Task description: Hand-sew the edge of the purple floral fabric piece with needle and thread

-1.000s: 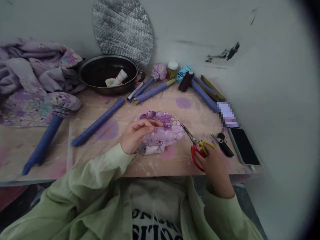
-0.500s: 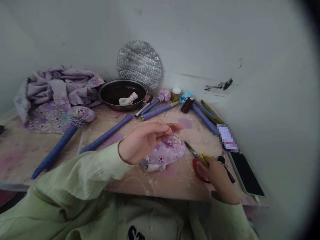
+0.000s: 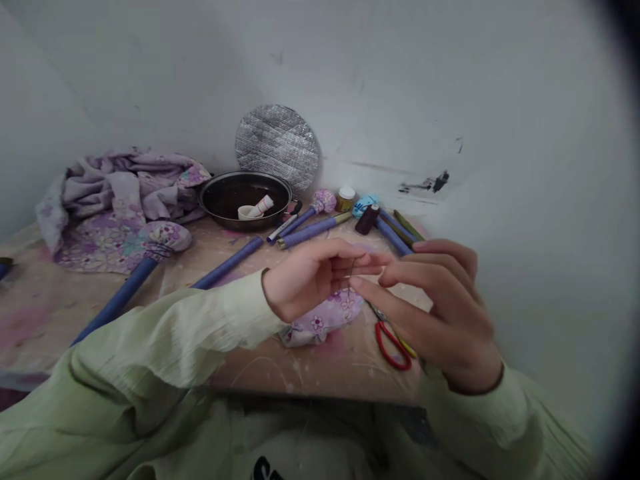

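My left hand (image 3: pixel 313 277) is raised over the table, thumb and fingers closed at the tips around a thin dark thread (image 3: pixel 353 267). The fingers of my right hand (image 3: pixel 440 310) reach to the same spot, thumb close to the thread; whether they grip it is too small to tell. Under my hands lies a purple floral cloth piece (image 3: pixel 320 321). Scissors with red and yellow handles (image 3: pixel 395 347) rest on the table, partly behind my right hand.
A black pan (image 3: pixel 245 200) holds a small white cup. Left of it lies crumpled floral fabric (image 3: pixel 115 207). Blue-wrapped sticks (image 3: pixel 227 262), a dark thread spool (image 3: pixel 367 219) and a lidded jar (image 3: pixel 345 199) stand or lie farther back. A silver disc (image 3: pixel 277 143) leans on the wall.
My right hand has let go of the scissors and moved up and left to my left hand. The view has shifted slightly, and my left hand sits a little farther right.
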A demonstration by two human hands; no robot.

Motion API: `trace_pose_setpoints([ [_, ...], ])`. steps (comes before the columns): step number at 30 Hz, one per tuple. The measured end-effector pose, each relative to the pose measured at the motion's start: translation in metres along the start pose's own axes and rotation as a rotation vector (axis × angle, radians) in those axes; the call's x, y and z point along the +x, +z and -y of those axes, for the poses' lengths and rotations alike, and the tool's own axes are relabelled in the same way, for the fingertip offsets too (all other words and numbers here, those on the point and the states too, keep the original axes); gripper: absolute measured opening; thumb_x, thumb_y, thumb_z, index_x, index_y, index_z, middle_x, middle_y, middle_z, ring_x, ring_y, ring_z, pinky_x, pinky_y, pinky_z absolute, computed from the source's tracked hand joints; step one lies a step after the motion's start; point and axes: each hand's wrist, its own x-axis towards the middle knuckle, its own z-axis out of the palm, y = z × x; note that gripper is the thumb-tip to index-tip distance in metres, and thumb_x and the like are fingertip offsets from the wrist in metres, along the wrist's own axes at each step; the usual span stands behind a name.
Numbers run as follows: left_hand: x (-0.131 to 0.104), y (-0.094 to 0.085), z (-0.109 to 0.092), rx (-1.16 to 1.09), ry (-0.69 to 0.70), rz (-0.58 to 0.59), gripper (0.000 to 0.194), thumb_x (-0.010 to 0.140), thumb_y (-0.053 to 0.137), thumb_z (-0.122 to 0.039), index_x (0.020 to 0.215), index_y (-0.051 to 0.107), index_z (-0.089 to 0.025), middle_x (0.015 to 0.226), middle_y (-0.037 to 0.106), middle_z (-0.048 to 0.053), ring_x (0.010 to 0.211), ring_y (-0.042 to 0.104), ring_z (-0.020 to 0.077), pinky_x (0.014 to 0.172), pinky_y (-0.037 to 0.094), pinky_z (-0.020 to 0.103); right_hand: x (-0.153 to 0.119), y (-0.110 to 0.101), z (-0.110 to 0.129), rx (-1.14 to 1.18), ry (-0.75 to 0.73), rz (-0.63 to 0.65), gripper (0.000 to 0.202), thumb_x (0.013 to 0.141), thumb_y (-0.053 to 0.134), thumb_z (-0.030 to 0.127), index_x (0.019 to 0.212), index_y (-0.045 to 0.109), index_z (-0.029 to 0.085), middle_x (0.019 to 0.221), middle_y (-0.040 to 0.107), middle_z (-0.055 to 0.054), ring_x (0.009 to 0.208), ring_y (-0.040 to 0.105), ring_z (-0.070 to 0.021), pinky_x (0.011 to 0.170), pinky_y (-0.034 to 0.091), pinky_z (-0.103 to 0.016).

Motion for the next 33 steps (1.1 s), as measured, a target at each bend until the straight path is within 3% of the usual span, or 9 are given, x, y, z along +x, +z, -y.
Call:
trace_pose_setpoints([
  [3, 0.001, 0.001, 0.002, -0.046, -0.019, -0.033, 0.026, 0.079, 0.053, -0.010, 0.062, 0.072, -0.015, 0.063, 0.071, 0.002, 0.061, 0.061, 0.0119, 0.061, 0.047, 0.024, 0.001, 0.007, -0.004, -0.018, -0.018, -0.041, 0.023, 0.082, 0.068, 0.014, 0.099, 0.066, 0.028, 0.083, 0.069, 0.003, 0.081, 0.061, -0.0144, 0.093, 0.044, -0.037],
  [12, 0.007, -0.005, 0.007, -0.069, -0.083, -0.059, 0.021, 0.079, 0.055, -0.012, 0.064, 0.070, -0.014, 0.064, 0.069, 0.002, 0.061, 0.061, 0.0124, 0.064, 0.046, 0.026, 0.002, 0.010, -0.007, 0.017, -0.036, 0.012, 0.017, 0.086, 0.062, 0.012, 0.087, 0.065, 0.028, 0.079, 0.065, 0.006, 0.076, 0.058, -0.0112, 0.094, 0.037, -0.037],
  [15, 0.010, -0.008, 0.012, -0.102, -0.092, -0.039, 0.021, 0.079, 0.056, -0.013, 0.063, 0.069, -0.014, 0.065, 0.069, 0.002, 0.060, 0.061, 0.0124, 0.062, 0.046, 0.026, 0.000, 0.014, -0.009, 0.126, 0.081, -0.026, 0.019, 0.085, 0.063, 0.012, 0.082, 0.066, 0.031, 0.077, 0.063, 0.007, 0.075, 0.060, -0.0118, 0.089, 0.040, -0.037],
  [19, 0.014, -0.009, 0.017, -0.186, -0.060, -0.031, 0.019, 0.083, 0.055, -0.015, 0.069, 0.068, -0.014, 0.066, 0.068, 0.002, 0.058, 0.061, 0.0098, 0.060, 0.048, 0.021, -0.002, 0.021, -0.013, 0.420, 0.221, -0.171, 0.013, 0.084, 0.066, 0.017, 0.082, 0.069, 0.029, 0.083, 0.067, 0.004, 0.078, 0.062, -0.0138, 0.080, 0.046, -0.034],
  [24, 0.025, -0.005, 0.016, -0.263, -0.008, -0.028, 0.017, 0.087, 0.055, -0.017, 0.073, 0.065, -0.013, 0.063, 0.065, 0.000, 0.051, 0.060, 0.0081, 0.058, 0.052, 0.020, -0.002, 0.043, -0.013, 0.740, 0.464, -0.322, 0.009, 0.084, 0.067, 0.024, 0.080, 0.071, 0.030, 0.084, 0.074, 0.002, 0.092, 0.063, -0.0187, 0.087, 0.049, -0.039],
  [29, 0.043, -0.011, 0.014, -0.332, 0.081, -0.179, 0.021, 0.086, 0.053, -0.013, 0.070, 0.066, -0.012, 0.071, 0.069, 0.001, 0.061, 0.065, 0.0079, 0.065, 0.053, 0.020, -0.003, 0.074, -0.014, 1.070, 0.755, -0.574, 0.008, 0.078, 0.074, 0.028, 0.082, 0.075, 0.035, 0.075, 0.073, 0.003, 0.086, 0.063, -0.0180, 0.086, 0.051, -0.039],
  [33, 0.055, -0.024, 0.013, -0.250, 0.301, -0.281, 0.013, 0.079, 0.063, -0.017, 0.067, 0.068, -0.014, 0.080, 0.070, -0.001, 0.072, 0.065, 0.0082, 0.070, 0.051, 0.020, -0.003, 0.086, -0.018, 1.038, 1.046, -0.560, 0.008, 0.072, 0.078, 0.027, 0.078, 0.075, 0.032, 0.076, 0.074, 0.004, 0.075, 0.067, -0.0154, 0.077, 0.053, -0.034],
])
